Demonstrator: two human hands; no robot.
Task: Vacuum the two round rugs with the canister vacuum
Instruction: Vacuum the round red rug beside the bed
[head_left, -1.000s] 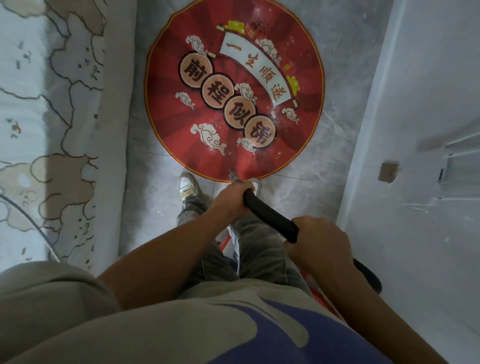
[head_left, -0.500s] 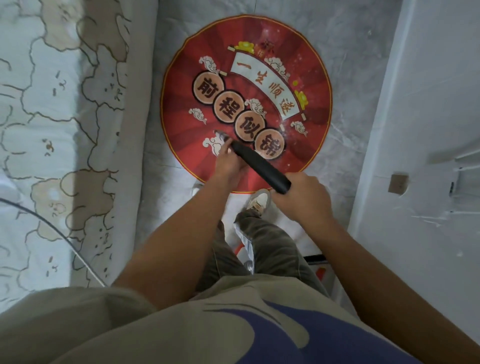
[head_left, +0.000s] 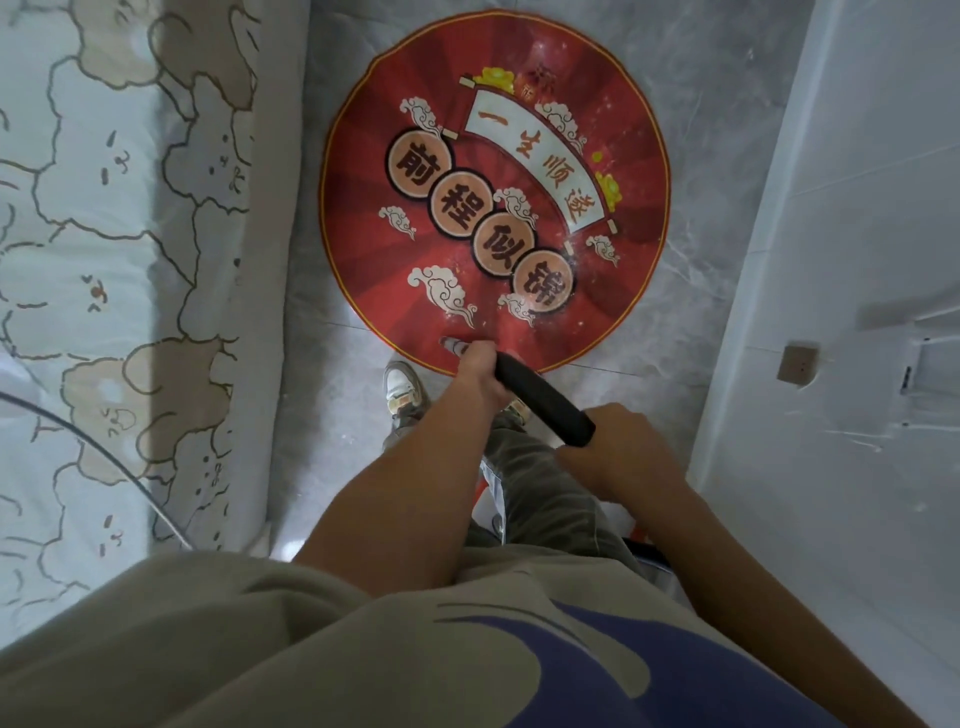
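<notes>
Patterned bed (head_left: 130, 260) beside grey floor (head_left: 717, 93).

place: home bedroom | signs: bed (head_left: 130, 260) with printed sheet, round red rug (head_left: 493, 192) on marble-look floor (head_left: 727, 78), white wall (head_left: 857, 208)

A patterned bed (head_left: 130, 260) is being shown left of the left hand (head_left: 480, 374). Grey marbled floor (head_left: 727, 104) is being bounded by a white wall (head_left: 857, 208) right of the right hand (head_left: 618, 452).

Right shoe (head_left: 515, 410) mostly under wand (head_left: 545, 402) — canister (head_left: 638, 531) behind legs (head_left: 545, 493).
</notes>
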